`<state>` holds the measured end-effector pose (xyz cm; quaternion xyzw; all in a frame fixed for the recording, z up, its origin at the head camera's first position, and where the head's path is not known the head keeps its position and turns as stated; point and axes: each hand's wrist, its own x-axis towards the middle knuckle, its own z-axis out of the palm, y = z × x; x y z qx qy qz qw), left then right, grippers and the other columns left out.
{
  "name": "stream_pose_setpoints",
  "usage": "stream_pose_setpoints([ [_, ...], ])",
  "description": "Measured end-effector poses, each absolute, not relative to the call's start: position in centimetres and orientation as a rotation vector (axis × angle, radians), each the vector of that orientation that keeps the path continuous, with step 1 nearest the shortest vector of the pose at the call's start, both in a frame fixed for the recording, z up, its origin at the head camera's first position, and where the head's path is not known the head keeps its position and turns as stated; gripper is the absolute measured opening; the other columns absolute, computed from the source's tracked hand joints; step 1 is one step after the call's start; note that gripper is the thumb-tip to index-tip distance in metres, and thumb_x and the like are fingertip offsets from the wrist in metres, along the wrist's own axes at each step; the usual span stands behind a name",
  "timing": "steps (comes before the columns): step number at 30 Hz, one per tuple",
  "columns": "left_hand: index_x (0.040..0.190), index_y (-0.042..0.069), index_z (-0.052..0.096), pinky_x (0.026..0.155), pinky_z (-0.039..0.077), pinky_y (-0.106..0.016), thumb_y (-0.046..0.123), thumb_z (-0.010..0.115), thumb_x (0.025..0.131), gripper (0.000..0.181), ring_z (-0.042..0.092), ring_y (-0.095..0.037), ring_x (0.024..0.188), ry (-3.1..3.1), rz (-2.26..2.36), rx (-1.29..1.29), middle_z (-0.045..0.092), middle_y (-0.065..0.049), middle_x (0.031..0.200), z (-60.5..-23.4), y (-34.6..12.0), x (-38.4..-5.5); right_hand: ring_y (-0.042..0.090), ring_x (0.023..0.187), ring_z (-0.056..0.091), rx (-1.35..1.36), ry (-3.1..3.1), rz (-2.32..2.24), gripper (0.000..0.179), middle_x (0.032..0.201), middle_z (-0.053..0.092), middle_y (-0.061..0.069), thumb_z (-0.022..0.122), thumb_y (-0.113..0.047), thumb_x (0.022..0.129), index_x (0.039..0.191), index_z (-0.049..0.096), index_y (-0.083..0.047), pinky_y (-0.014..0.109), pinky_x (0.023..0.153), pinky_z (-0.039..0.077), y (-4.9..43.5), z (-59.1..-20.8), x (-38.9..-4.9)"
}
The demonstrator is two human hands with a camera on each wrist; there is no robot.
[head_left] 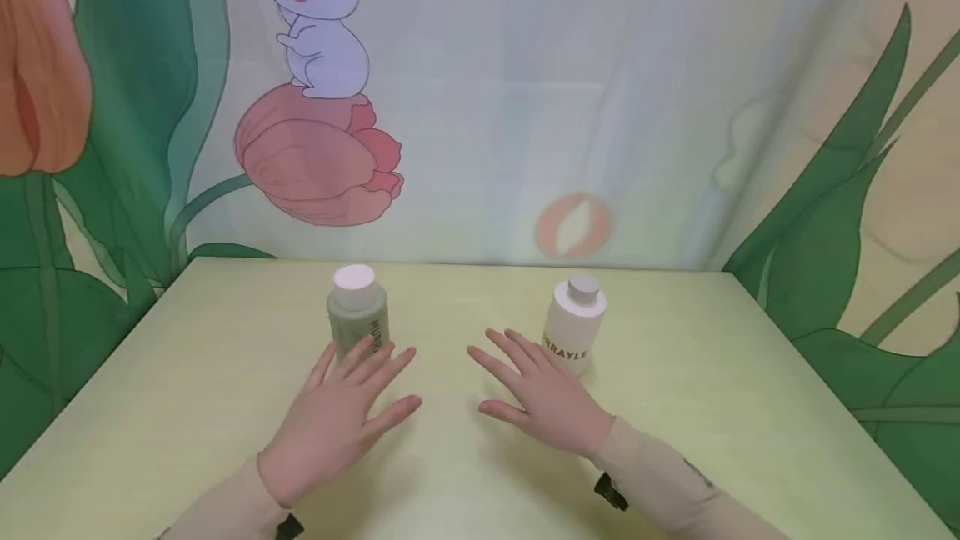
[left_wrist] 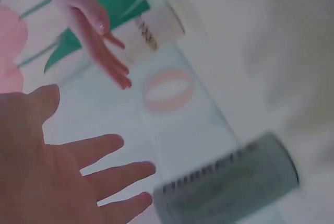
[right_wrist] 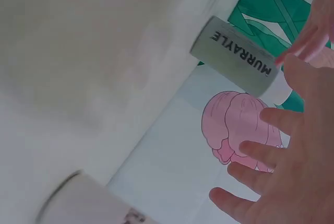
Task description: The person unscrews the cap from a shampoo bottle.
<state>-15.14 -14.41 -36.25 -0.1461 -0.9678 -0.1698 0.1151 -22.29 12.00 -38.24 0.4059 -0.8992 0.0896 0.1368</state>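
Two bottles stand upright on the table. The grey-green bottle (head_left: 358, 319) with a white cap is on the left, its lower part hidden behind my left hand (head_left: 333, 419). On the right is a white bottle (head_left: 573, 323) with a pale grey cap, lettered in gold, partly covered by my right hand (head_left: 543, 398). Both hands hover over the table, fingers spread and nothing held. In the left wrist view, the left fingertips overlap the edge of the grey-green bottle (left_wrist: 229, 182). The right wrist view shows MURRAYLE printed on the grey-green bottle (right_wrist: 235, 57).
The pale yellow-green table (head_left: 465, 473) reaches back to a hanging printed cloth (head_left: 480, 107) with a rabbit, tulips and large green leaves. A dark wrist device (head_left: 611, 492) sits under the right sleeve, and another (head_left: 289, 527) is at the left wrist.
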Motion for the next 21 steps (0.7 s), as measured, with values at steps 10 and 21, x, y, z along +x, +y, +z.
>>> stream_pose_setpoints([
  [10, 0.153, 0.016, 0.029, 0.114, 0.007, -0.066, 0.063, 0.040, 0.095, 0.075, 0.020, -0.047, 0.145, -2.920, -0.605, -0.156, 0.033, -0.023, 0.154, -34.0, -22.1, -16.4, 0.030, 0.144, 0.032, 1.215, -2.702, 0.370, 0.068, 0.156, 0.033, 0.010, 0.052, -0.047, 0.097, 0.153, 0.027, -0.018, 0.052, 0.114, 0.030, 3.2, -33.3, -26.8],
  [21, 0.157, 0.021, -0.001, 0.110, 0.020, -0.069, 0.052, 0.075, 0.079, 0.113, 0.014, -0.046, 0.147, -2.841, -1.376, 0.035, 0.012, -0.016, 0.163, -37.0, -24.3, -21.5, 0.028, 0.137, 0.043, 1.255, -2.712, 0.497, 0.069, 0.149, 0.043, 0.009, 0.055, -0.044, 0.097, 0.153, 0.025, -0.017, 0.048, 0.111, 0.036, -4.7, -32.1, -28.8],
])
